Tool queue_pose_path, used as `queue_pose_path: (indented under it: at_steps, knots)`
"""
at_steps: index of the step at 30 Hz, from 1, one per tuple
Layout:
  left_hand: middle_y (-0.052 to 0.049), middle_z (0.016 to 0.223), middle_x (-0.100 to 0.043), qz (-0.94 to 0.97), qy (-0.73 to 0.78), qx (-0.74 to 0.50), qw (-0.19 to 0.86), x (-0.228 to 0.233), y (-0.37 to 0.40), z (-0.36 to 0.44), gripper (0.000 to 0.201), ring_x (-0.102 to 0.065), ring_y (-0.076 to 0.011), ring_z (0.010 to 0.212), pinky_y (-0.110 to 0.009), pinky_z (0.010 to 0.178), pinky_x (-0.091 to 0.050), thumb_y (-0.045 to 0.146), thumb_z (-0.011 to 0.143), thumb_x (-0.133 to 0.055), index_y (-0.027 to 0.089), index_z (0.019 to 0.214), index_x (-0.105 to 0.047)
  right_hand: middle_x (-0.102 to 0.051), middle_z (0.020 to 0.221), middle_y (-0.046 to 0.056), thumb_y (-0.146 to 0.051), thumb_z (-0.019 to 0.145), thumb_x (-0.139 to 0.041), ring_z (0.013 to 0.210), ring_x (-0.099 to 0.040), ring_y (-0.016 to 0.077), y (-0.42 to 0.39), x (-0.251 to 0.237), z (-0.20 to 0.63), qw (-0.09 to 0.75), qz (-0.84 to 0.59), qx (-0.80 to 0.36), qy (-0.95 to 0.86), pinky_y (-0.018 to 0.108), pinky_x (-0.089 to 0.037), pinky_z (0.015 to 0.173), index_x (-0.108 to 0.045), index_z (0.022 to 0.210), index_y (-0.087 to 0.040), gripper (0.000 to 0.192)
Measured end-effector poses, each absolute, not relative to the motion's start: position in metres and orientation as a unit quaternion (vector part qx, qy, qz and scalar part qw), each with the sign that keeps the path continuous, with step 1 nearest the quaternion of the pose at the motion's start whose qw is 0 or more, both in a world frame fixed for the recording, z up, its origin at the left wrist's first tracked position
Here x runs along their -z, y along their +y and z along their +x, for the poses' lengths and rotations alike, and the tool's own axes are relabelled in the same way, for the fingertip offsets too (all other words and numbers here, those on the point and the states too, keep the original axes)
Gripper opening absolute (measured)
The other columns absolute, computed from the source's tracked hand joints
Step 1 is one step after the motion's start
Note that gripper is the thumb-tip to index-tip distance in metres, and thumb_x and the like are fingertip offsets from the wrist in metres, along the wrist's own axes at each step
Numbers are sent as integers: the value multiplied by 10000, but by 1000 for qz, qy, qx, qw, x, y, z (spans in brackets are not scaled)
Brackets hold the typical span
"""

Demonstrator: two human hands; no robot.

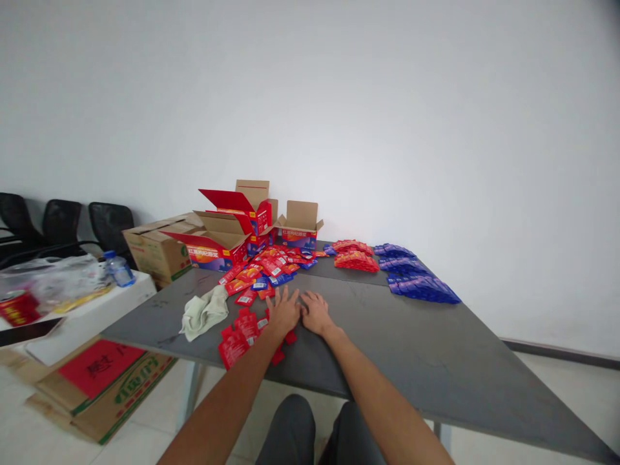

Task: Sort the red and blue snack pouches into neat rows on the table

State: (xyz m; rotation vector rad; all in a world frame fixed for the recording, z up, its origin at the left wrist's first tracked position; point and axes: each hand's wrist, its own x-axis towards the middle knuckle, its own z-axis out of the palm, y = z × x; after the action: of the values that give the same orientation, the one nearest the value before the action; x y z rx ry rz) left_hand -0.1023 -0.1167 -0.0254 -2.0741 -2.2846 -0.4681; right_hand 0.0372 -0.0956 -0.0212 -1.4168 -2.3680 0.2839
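Both forearms reached to 12 o'clock over the table [436,361]. Left hand [282,311] lay flat, fingers spread, grip slack on the red sachets [242,329], which trailed toward 10 o'clock. Right hand [316,312], apparently empty, rested just beside it.

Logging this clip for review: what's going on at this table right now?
A person sits at a grey table, both hands flat on it, side by side. The left hand rests among loose red packets, fingers spread; the right hand lies on bare tabletop, holding nothing. Beyond them a mixed heap of red and blue packets spills from open red cartons. Sorted red stacks and blue stacks sit further right. A pale cloth lies left of the hands.
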Motion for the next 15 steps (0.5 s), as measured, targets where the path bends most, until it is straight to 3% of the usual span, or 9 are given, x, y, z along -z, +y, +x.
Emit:
queue_pose_path:
  at_steps: [8,15]
  knots:
    - [-69,1567,-323,-632,-762,136,46,26,-173,-177,503,-214,-363,1448,-690,1112,-131,363,952,-338,342,1447,-425,-405,1500,50,-347,894,-457,1371,-313,238,-130,17,-27,178,-373,-117,-903,434,-242,1117,-491,1382,-270,495]
    - [-108,1524,-386,-650,-752,95,52,35,-187,-201,480,-266,-348,1427,-648,1117,-188,337,968,-314,289,1422,-461,-358,1537,51,-405,905,-421,1419,-225,260,-146,23,-42,139,-336,-110,-925,488,-163,1140,-371,1472,-253,589]
